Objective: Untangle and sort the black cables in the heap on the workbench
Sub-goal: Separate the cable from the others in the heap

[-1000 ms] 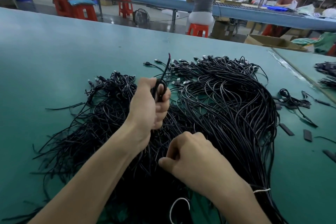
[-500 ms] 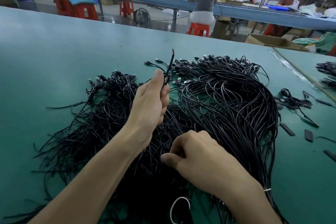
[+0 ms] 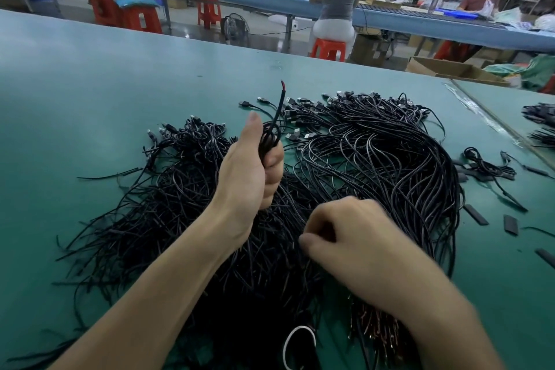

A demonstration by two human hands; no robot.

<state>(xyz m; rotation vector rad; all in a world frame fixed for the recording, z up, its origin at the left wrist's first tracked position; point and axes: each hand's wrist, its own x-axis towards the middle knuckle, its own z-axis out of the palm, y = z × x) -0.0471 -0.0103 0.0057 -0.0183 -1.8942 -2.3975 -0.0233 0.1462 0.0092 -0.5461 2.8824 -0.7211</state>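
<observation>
A wide heap of black cables (image 3: 375,159) covers the middle of the green workbench (image 3: 90,99), plug ends at the far side, loose cut ends toward me. My left hand (image 3: 249,168) is raised over the heap and grips a small bunch of looped black cable (image 3: 271,135), one end with a red tip sticking up. My right hand (image 3: 354,243) sits low on the near part of the heap, fingers curled and pinching cables under it; what lies beneath the palm is hidden.
A small coiled cable (image 3: 486,165) and several short black strips (image 3: 476,215) lie at the right. More cable bundles (image 3: 540,117) sit on the adjoining bench. A white ring (image 3: 297,345) lies near the front edge. Red stools (image 3: 329,49) and seated people are beyond the bench.
My left hand's fingers opened briefly, then curled again round the cable bunch, thumb now pointing up. My right hand shifted slightly right on the heap.
</observation>
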